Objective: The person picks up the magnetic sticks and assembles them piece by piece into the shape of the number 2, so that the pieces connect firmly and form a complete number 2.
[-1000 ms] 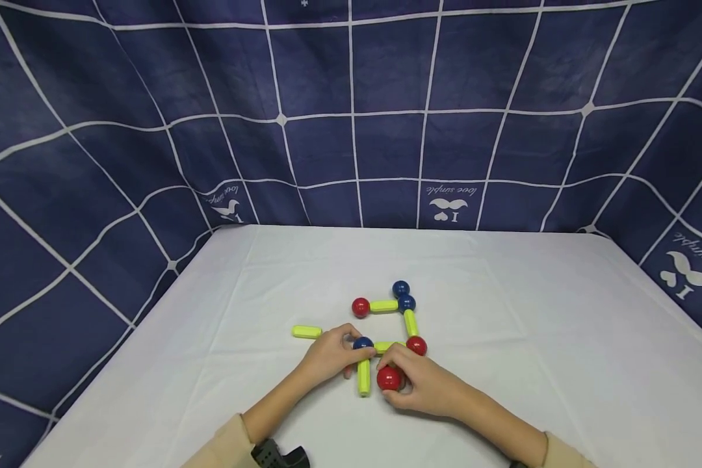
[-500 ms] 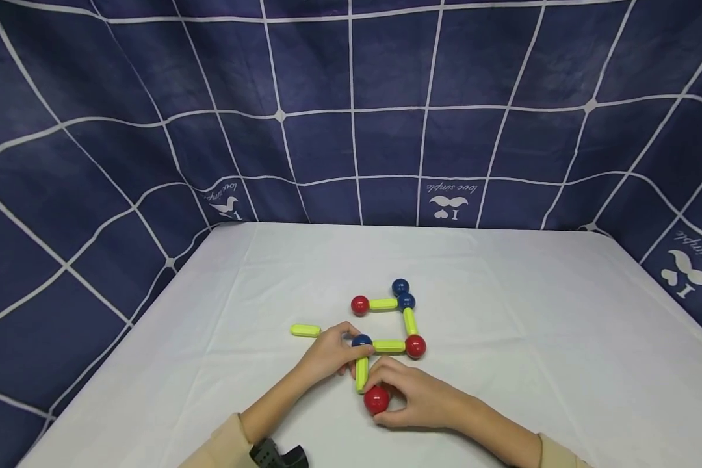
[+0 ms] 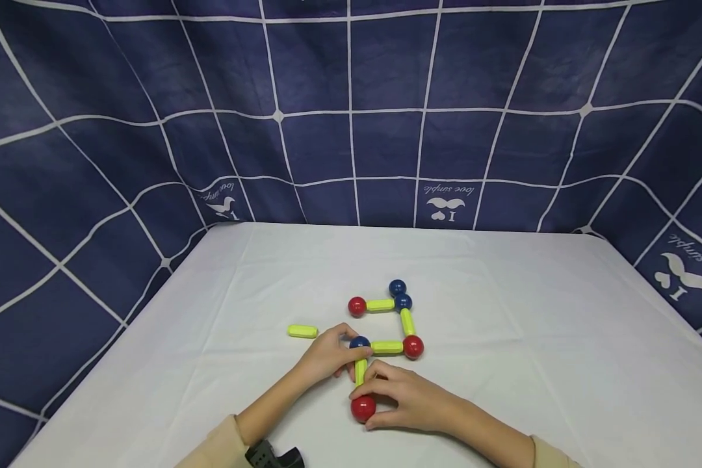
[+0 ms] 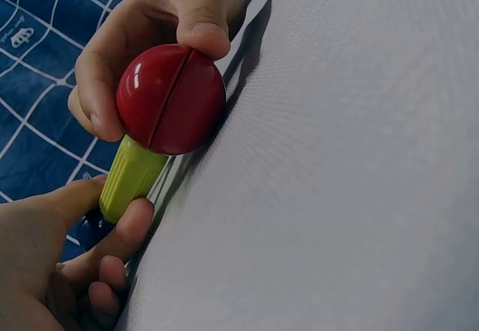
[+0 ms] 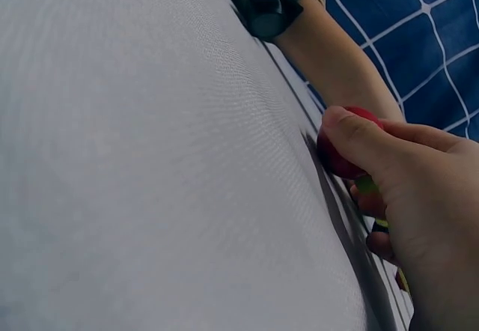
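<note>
My left hand (image 3: 330,354) pinches a blue ball (image 3: 359,342) between thumb and fingers. From that ball a yellow-green rod (image 4: 135,177) runs toward me and meets a red ball (image 3: 363,409). My right hand (image 3: 412,398) grips this red ball by its sides; in the left wrist view the ball touches the rod's end. Another yellow-green rod (image 3: 387,347) joins the blue ball to a second red ball (image 3: 413,347) on the right. In the right wrist view, my thumb and fingers partly cover the gripped red ball (image 5: 340,155).
Beyond the hands, a rod (image 3: 407,322) leads up to a blue ball (image 3: 403,303), which touches another blue ball (image 3: 397,288). A further rod (image 3: 380,305) ends at a red ball (image 3: 357,307). One loose rod (image 3: 302,331) lies left on the white cloth (image 3: 240,279).
My right hand has carried the red ball left and toward me, from beside the near rod to its end. My left hand has kept its hold on the blue ball.
</note>
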A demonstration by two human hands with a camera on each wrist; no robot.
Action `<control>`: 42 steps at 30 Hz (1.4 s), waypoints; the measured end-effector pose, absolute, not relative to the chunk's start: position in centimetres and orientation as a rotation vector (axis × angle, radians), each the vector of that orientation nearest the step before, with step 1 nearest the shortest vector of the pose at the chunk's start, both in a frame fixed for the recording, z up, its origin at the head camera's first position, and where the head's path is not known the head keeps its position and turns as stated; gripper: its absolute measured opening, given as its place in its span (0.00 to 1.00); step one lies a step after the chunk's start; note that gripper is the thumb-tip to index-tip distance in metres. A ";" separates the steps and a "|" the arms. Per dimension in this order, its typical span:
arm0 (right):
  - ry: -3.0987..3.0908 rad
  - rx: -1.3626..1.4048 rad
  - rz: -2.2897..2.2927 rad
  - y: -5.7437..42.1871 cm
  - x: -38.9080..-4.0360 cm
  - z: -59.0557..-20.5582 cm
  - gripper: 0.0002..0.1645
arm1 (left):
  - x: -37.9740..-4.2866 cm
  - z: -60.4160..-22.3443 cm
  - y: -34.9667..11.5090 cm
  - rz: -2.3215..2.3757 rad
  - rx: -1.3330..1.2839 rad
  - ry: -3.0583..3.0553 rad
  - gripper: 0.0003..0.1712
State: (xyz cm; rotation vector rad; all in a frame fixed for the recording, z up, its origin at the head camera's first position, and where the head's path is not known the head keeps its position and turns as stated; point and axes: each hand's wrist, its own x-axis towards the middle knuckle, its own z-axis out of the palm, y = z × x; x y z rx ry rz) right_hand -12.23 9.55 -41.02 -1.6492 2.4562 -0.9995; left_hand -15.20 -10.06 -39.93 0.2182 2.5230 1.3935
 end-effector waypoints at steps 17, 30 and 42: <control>2.746 -1.418 -1.083 11.2 -14.2 -38.8 0.12 | -15.2 -39.8 -10.2 1.432 0.261 2.450 0.27; 2.967 -0.940 -0.874 15.3 -18.0 -39.8 0.17 | -15.1 -39.8 -10.2 1.433 0.241 2.438 0.26; 2.872 -0.895 -0.818 14.5 -17.4 -40.7 0.21 | -15.1 -39.9 -10.3 1.462 0.251 2.441 0.27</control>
